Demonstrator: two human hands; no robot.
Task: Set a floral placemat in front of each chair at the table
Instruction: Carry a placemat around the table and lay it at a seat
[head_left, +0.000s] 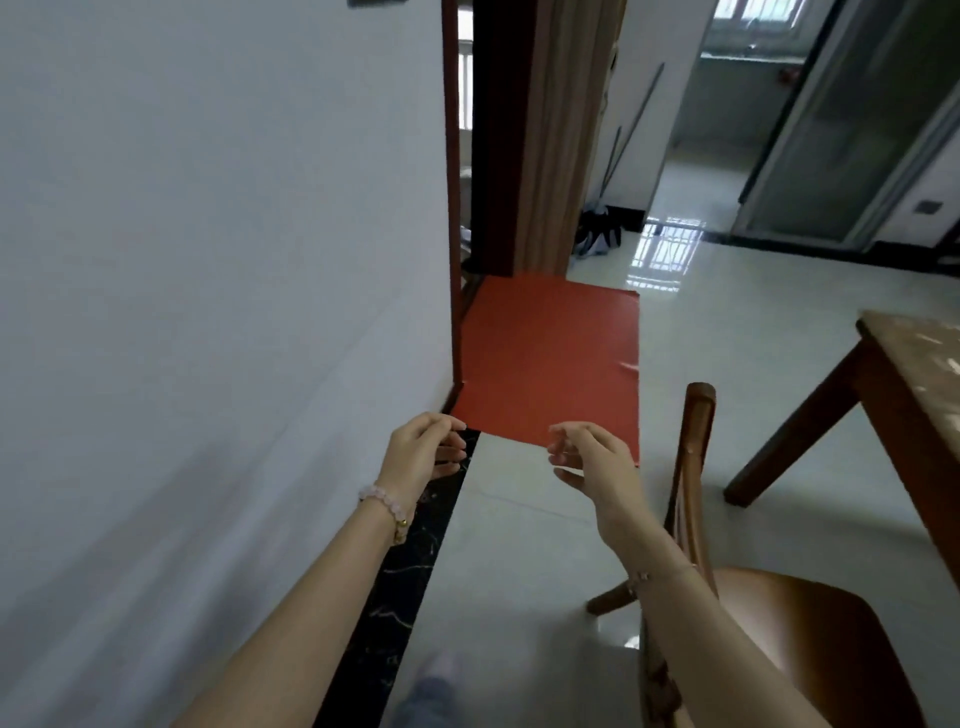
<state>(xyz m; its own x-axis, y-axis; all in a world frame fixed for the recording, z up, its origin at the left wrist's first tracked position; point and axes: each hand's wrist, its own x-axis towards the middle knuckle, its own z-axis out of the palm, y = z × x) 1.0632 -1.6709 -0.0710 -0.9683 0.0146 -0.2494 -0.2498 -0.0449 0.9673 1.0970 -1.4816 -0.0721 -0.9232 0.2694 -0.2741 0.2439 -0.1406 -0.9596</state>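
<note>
No floral placemat shows in the head view. My left hand (423, 449) hangs in the air near the white wall, fingers loosely curled and holding nothing. My right hand (592, 452) is raised beside it, fingers relaxed and also holding nothing. A wooden chair (769, 618) stands under my right forearm, its backrest pointing toward the wall. The corner of the wooden table (904, 374), with a marbled top, enters at the right edge.
A red floor mat (545, 358) lies ahead by a dark doorway (493, 156). The white wall (208, 312) runs along the left with a black marble strip (415, 561) at its foot. Glossy pale tiles cover the floor; a glass door (852, 130) stands at the far right.
</note>
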